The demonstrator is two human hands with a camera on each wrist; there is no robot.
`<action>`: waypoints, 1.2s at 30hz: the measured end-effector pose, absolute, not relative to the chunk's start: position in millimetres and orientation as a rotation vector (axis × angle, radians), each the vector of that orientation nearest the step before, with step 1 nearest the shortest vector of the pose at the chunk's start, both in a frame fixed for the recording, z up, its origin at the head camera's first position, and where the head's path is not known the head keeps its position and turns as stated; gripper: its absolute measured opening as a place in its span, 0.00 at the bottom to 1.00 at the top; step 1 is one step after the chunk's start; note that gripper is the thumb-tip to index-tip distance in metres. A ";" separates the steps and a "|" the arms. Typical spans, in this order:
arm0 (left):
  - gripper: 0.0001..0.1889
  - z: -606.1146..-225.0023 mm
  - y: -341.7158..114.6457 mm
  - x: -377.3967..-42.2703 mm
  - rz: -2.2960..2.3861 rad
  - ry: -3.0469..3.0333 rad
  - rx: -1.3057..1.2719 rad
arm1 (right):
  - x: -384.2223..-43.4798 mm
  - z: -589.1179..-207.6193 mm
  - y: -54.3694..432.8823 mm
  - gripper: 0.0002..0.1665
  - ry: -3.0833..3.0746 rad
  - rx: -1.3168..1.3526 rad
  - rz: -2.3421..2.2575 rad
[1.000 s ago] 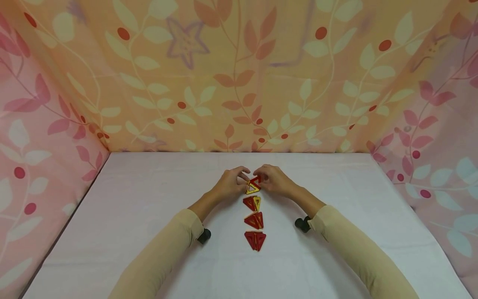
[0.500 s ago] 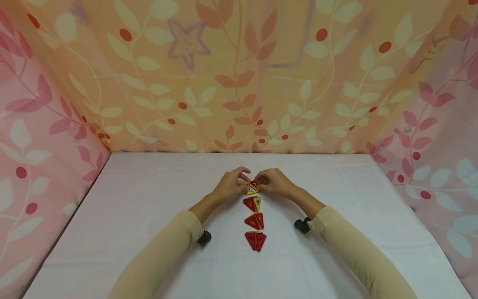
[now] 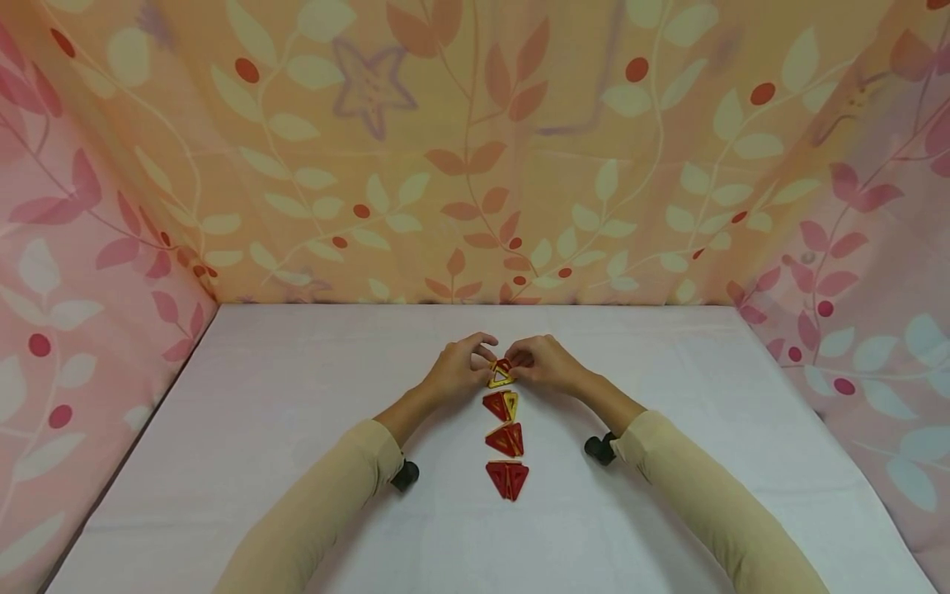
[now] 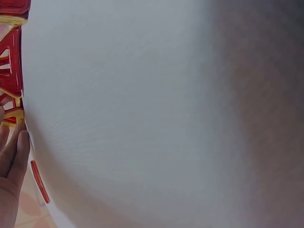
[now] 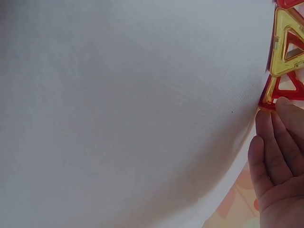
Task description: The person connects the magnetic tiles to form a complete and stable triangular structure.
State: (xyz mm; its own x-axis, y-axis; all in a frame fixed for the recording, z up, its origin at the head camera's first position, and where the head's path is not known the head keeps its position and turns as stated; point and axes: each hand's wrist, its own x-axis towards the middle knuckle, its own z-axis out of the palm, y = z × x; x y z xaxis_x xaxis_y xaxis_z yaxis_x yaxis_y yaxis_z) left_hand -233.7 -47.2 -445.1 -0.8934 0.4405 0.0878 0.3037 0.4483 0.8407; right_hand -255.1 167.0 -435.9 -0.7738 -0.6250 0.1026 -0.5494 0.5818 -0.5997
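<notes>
At the far end of a row, in the head view, stands a small pyramid of triangular magnetic tiles, with a yellow tile (image 3: pixel 500 383) facing me and a red tile (image 3: pixel 503 364) behind it. My left hand (image 3: pixel 458 365) pinches its left side between thumb and fingers. On the right side, my right hand (image 3: pixel 547 363) grips it too; in the right wrist view thumb and fingers hold a red corner (image 5: pixel 267 107) at the base. Fingers partly hide the red tile. The left wrist view catches only a slice of the hand and tiles.
Nearer me, further tile pyramids line up: one red and yellow (image 3: pixel 494 405), one mostly red (image 3: pixel 505 440) and a red one (image 3: pixel 508 480). A thin red strip (image 4: pixel 40 182) lies past the left fingers. Patterned cloth (image 3: pixel 475 165) walls the white table (image 3: pixel 297 363).
My right hand has brought the red tile in against the yellow one and down, making the far pyramid more compact. The left hand keeps its place; the last half second shows little movement.
</notes>
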 end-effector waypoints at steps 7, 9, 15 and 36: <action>0.23 -446.1 -46.4 -233.9 1.468 2.529 0.655 | -255.3 -434.6 166.0 0.08 2.695 -1.017 -0.943; 0.23 -446.6 -45.6 -233.8 1.473 2.527 0.653 | -255.4 -434.7 164.8 0.08 2.693 -1.030 -0.930; 0.22 -448.1 -43.4 -233.8 1.465 2.549 0.668 | -255.3 -435.9 163.2 0.08 2.706 -1.044 -0.911; 0.14 -450.1 -47.0 -238.7 1.330 2.578 0.668 | -254.6 -436.3 167.2 0.09 2.687 -1.023 -0.918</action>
